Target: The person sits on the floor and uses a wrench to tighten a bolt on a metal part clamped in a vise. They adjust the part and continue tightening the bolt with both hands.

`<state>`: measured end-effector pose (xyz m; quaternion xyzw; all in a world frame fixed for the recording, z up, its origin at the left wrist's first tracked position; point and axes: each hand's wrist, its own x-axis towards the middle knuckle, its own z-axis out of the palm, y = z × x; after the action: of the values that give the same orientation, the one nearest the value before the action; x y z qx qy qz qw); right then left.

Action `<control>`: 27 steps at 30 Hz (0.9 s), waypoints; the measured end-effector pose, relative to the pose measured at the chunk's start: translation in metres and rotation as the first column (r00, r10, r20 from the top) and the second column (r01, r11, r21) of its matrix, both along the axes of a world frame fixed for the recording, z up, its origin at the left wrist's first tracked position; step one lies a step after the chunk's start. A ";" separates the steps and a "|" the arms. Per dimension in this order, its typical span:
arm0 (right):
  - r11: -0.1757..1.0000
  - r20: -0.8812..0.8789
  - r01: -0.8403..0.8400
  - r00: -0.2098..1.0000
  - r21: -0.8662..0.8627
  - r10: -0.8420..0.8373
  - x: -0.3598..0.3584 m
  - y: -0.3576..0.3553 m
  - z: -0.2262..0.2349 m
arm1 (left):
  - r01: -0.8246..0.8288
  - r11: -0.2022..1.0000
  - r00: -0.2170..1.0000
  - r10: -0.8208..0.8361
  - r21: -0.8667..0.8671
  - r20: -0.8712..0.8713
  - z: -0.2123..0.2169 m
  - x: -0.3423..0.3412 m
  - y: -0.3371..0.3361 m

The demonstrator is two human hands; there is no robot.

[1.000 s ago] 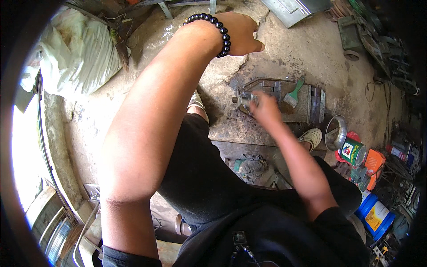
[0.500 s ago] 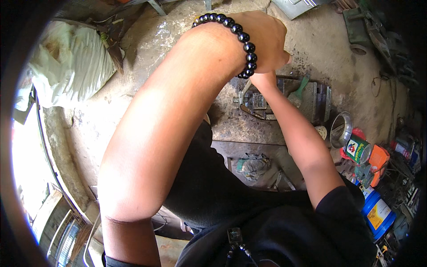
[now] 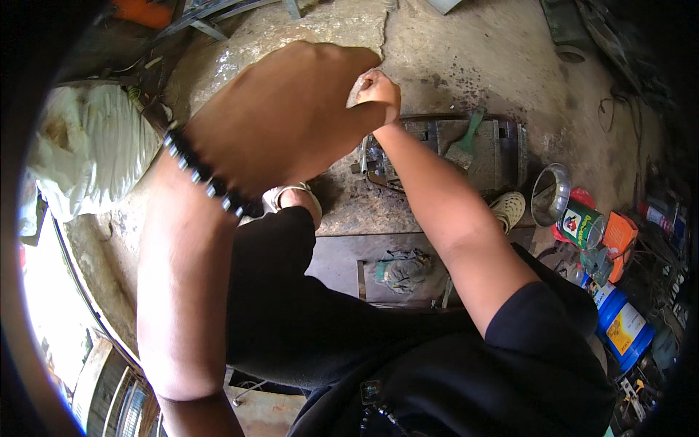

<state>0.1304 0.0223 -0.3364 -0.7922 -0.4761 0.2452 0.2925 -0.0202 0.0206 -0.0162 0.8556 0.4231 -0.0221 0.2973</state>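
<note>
My left hand, with black beads round its wrist, is large in the upper middle and slightly blurred. Its back is turned up. Thumb and forefinger stand apart, and the other fingers are hidden behind the hand. Just beyond the gap between them, my right hand is curled into a fist. Something small and pale shows beside its fingers, too unclear to name. Below the right hand, a dark metal frame lies on the floor, with a green-handled brush resting on it. My right forearm covers part of the frame.
A clear round bowl, a green can, an orange container and a blue bucket stand at the right. A pale sack lies at the left. A crumpled grey-green cloth is near my legs.
My left hand has moved left and lower in the picture and its back now faces up. My right fist, hidden before, now shows. The view has shifted slightly.
</note>
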 end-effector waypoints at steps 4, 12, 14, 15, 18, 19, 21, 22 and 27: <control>0.995 0.011 0.030 1.000 -0.093 -0.029 -0.004 0.008 0.004 | -0.034 0.997 0.999 0.033 -0.063 -0.012 0.004 -0.007 -0.002; 0.963 -0.094 0.076 0.990 -0.260 -0.103 -0.001 0.026 -0.046 | -0.183 0.972 0.983 0.182 -0.146 -0.016 0.010 -0.022 -0.008; 0.958 -0.009 0.097 0.995 -0.271 -0.103 -0.001 0.027 -0.065 | -0.225 0.961 0.974 0.226 -0.159 -0.013 0.010 -0.024 -0.010; 0.957 0.044 0.103 0.995 -0.272 -0.094 -0.001 0.027 -0.073 | -0.236 0.952 0.971 0.237 -0.196 -0.018 0.011 -0.024 -0.011; 0.951 0.101 0.143 0.988 -0.275 -0.119 -0.001 0.032 -0.083 | -0.198 0.967 0.980 0.189 -0.163 -0.068 0.012 -0.024 -0.013; 0.942 0.091 0.155 0.987 -0.297 -0.134 -0.001 0.032 -0.084 | -0.195 0.962 0.981 0.195 -0.194 -0.019 0.013 -0.024 -0.013; 0.940 0.029 0.201 0.979 -0.277 -0.201 -0.002 0.027 -0.085 | -0.192 0.950 0.981 0.183 -0.245 -0.056 0.016 -0.026 -0.014; 0.946 0.028 0.199 0.980 -0.256 -0.198 -0.004 0.022 -0.087 | -0.190 0.953 0.982 0.190 -0.236 -0.025 0.017 -0.029 -0.014; 0.954 -0.089 0.273 0.955 -0.122 -0.284 -0.010 -0.013 -0.114 | -0.244 0.969 0.969 0.245 -0.022 0.024 0.016 -0.050 -0.016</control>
<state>0.1209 0.0089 -0.4506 -0.8522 -0.3295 0.2685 0.3052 -0.0701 0.0042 0.0000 0.7943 0.5213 0.0220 0.3113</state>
